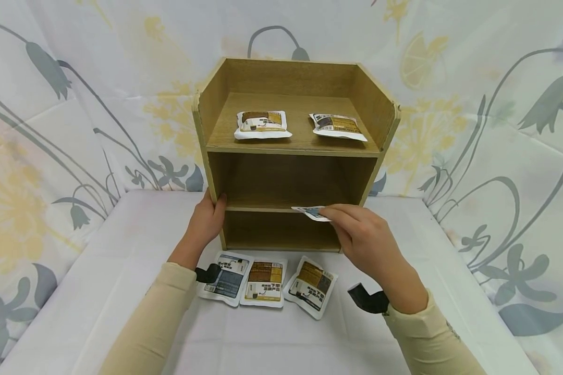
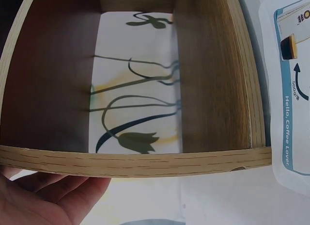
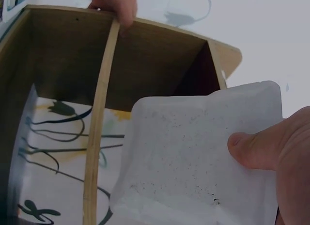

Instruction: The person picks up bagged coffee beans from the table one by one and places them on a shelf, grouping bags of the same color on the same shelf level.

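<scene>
A small wooden shelf unit (image 1: pixel 291 148) stands at the back of the table. My left hand (image 1: pixel 205 221) grips the edge of its left side panel at middle-board height, thumb at the front, fingers round the outside. My right hand (image 1: pixel 368 239) pinches a flat coffee packet (image 1: pixel 313 212) by its right end, holding it in front of the middle board. In the right wrist view, the thumb (image 3: pixel 259 147) presses on the packet's plain, speckled white face (image 3: pixel 189 157); its blue-grey printed face shows in the head view.
On the top board sit two brown-and-white packets, one left (image 1: pixel 261 125) and one right (image 1: pixel 338 127). Before the unit lie a blue-grey packet (image 1: pixel 227 278), a brown one (image 1: pixel 264 284) and a tilted one (image 1: pixel 311 287). A floral cloth (image 1: pixel 450 104) hangs behind.
</scene>
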Tool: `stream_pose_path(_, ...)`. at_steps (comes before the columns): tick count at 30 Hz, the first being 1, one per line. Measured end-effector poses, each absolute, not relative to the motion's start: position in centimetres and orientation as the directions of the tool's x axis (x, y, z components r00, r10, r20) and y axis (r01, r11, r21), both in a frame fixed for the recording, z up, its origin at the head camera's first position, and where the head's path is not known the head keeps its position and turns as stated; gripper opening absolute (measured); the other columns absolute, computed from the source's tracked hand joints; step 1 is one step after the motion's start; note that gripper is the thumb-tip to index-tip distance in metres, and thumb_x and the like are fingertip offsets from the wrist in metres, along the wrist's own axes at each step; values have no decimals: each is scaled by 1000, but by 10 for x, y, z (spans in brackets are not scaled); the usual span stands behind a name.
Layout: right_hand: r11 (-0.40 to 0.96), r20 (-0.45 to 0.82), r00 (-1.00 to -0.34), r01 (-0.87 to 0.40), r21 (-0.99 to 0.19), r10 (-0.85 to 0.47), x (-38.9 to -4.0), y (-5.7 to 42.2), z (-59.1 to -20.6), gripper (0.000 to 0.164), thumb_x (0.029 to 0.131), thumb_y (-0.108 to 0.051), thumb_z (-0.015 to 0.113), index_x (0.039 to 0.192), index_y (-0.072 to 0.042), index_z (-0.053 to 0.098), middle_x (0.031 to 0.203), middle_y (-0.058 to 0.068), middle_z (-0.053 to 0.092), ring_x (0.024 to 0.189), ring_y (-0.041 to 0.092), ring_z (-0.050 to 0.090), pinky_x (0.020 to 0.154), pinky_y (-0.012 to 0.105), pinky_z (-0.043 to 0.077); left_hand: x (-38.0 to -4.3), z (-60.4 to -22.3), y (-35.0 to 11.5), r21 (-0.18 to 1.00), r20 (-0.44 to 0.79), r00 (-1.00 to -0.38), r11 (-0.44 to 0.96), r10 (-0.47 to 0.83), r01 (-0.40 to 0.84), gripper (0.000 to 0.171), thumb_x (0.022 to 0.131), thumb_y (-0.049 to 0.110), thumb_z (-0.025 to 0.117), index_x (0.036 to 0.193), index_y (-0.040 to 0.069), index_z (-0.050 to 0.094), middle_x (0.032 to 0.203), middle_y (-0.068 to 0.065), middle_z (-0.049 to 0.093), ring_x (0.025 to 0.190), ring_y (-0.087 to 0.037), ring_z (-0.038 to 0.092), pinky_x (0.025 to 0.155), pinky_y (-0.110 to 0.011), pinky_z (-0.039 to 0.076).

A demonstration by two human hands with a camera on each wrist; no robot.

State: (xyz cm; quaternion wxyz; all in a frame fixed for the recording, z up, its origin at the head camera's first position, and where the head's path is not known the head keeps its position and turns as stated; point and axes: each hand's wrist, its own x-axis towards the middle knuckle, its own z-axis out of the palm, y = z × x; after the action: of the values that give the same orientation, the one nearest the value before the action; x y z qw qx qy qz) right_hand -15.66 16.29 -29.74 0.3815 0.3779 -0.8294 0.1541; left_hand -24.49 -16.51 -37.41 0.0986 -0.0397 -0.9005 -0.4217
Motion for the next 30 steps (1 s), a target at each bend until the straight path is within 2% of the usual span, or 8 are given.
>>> stream_pose_path(12,697,747,-442,-716,39,-497,-165,167,-304,30,82,6,68,109,-6,73,103,13,72,91,30,69,74,43,57,-245,-375,-165,754,209,-978,638,-7,157,58,104,38,28,152,5,23,144,-28,45,126,-44,52,100,-58,44)
stream_pose_path(30,732,737,-480,-680,30,-476,-176,167,-319,29,85,7,64,110,-5,73,106,12,72,95,29,69,80,42,56,-244,-375,-166,759,211,-977,630,1,165,59,104,39,27,151,3,23,140,-30,48,122,-44,54,97,-57,46)
